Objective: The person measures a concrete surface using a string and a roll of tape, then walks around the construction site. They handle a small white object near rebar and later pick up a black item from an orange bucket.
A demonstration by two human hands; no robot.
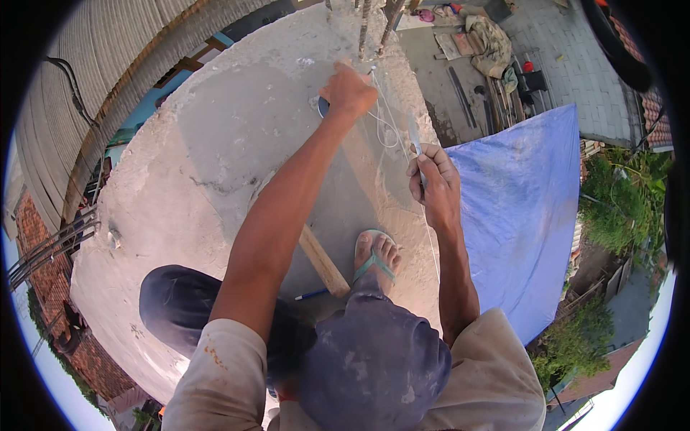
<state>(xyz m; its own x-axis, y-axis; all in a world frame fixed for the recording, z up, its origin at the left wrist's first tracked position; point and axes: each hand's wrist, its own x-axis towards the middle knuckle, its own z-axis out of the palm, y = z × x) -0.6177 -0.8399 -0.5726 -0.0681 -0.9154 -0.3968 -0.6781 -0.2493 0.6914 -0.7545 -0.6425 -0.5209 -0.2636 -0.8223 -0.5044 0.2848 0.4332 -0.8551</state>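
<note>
My left hand (350,90) is stretched forward over the concrete slab (237,129), its fingers curled near the rebar. A dark round object (323,107) shows partly from under it; what the fingers grip is hidden. My right hand (436,176) is closed around a small knife (415,135), its pale blade pointing up and away from me. Thin white string (388,133) lies in loose loops between my hands. It starts by the rebar, and a strand runs down past my right hand along the slab's edge.
Rusty rebar (364,29) stands up at the far end. A wooden bar (323,262) and a blue pencil-like stick (310,294) lie beside my sandalled foot (376,257). Beyond the slab's right edge, a blue tarp (514,215) hangs over a drop. Corrugated roofing (108,79) lies left.
</note>
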